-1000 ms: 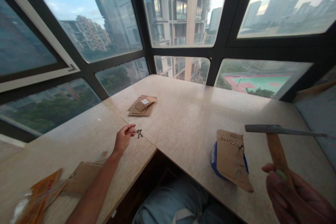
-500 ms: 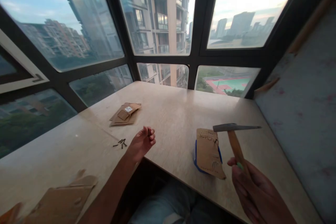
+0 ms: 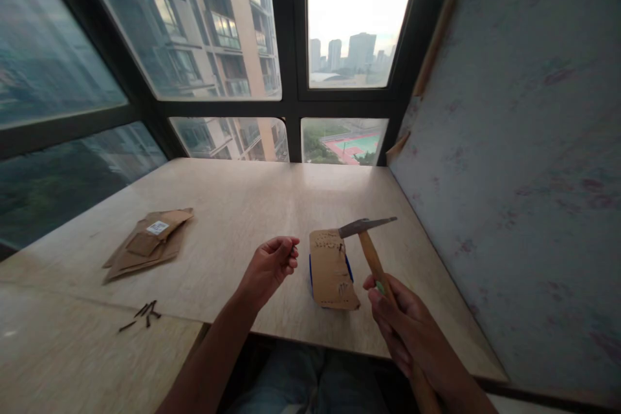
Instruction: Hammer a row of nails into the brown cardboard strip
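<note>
My right hand (image 3: 405,326) is wrapped round the wooden handle of a hammer (image 3: 369,239), whose metal head hangs just above a brown cardboard piece (image 3: 332,268). That piece lies on a blue object at the table's front edge and has small marks in it. My left hand (image 3: 272,265) hovers just left of the cardboard, palm up and fingers curled in a pinch. A small dark nail sits between its fingertips, barely visible.
Several loose dark nails (image 3: 145,312) lie on the beige table (image 3: 252,200) at the left. A stack of brown paper packets (image 3: 148,242) rests behind them. A pale wall (image 3: 509,142) closes the right side, and windows stand behind the table.
My left hand took a nail from the loose pile and moved right to the cardboard. The hammer came in toward the cardboard. My view turned to the right.
</note>
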### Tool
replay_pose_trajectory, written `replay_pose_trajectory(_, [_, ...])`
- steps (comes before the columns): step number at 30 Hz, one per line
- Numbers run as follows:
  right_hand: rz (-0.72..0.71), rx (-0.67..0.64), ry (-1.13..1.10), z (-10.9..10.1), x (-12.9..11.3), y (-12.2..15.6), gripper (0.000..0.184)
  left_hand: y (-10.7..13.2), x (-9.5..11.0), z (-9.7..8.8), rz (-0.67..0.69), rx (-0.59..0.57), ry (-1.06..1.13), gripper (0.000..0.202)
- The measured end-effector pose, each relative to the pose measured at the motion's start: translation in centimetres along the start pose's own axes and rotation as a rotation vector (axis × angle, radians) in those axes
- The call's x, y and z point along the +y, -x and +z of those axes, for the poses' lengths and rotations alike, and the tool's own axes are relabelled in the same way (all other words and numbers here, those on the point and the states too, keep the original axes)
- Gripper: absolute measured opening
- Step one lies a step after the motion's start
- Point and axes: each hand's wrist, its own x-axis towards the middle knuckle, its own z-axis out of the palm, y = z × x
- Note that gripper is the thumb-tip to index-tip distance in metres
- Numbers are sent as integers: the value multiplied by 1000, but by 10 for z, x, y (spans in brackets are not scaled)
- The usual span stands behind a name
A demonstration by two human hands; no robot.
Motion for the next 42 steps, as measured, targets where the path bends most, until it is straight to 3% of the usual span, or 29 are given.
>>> replay_pose_trajectory(7, [4, 34, -8, -1, 4, -4, 46, -41, -31, 27, 166, -20, -329, 32])
replay_pose_trajectory(14, [46, 69, 16, -8, 11, -15, 48, -55, -39, 25, 293, -80, -613, 23])
replay_pose_trajectory(19, [45, 86, 6, -12, 15, -25, 44, -63, -43, 20, 467, -112, -863, 36])
replay_pose_trajectory(27, [87, 116, -12, -17, 17, -35, 42, -77, -56, 17, 488, -162, -1001, 44])
replay_pose_trajectory(42, [77, 117, -42, -19, 19, -39, 40, -73, -63, 10, 789, -212, -1212, 34])
